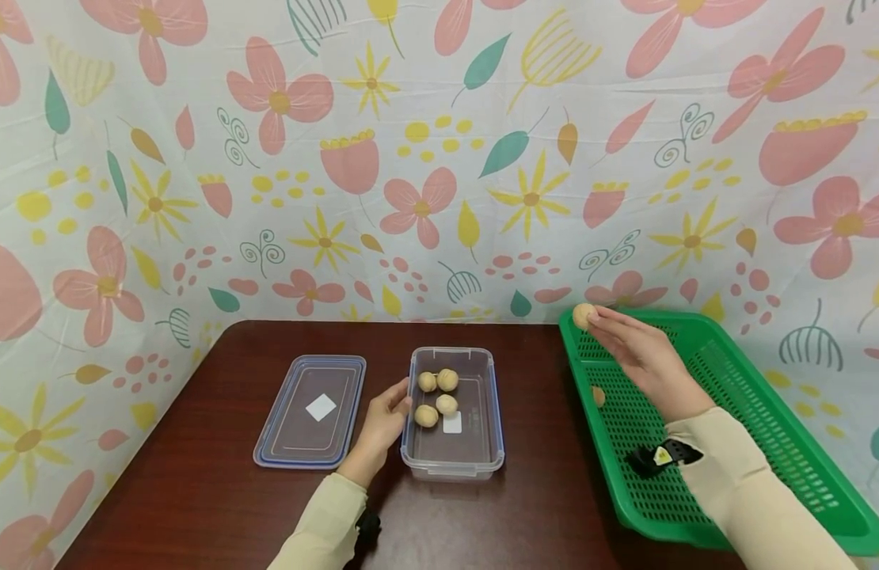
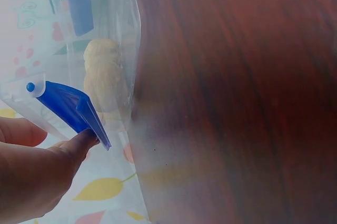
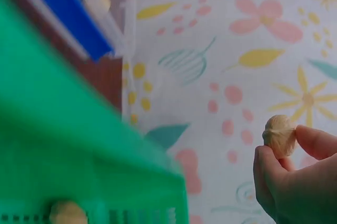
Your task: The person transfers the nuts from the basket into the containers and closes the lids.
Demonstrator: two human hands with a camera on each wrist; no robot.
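Note:
My right hand (image 1: 642, 352) pinches a walnut (image 1: 584, 316) between thumb and fingers, above the far left corner of the green basket (image 1: 628, 507). The right wrist view shows the seam of this walnut (image 3: 280, 136) at the fingertips (image 3: 310, 140). At the left side of a clear plastic container (image 1: 475, 447), my left hand (image 1: 384, 419) grips its edge. In the left wrist view, thumb and finger hold around the container's blue side flap (image 2: 68, 105). Several walnuts (image 1: 426, 416) lie in the container's left half. Another walnut (image 1: 599, 396) is in the basket by its left wall.
A clear lid with a blue seal (image 1: 307, 431) and a white label lies flat to the left of the container. All of it stands on a dark brown table (image 1: 197, 491). Behind the table hangs a flower-patterned cloth (image 1: 425, 261).

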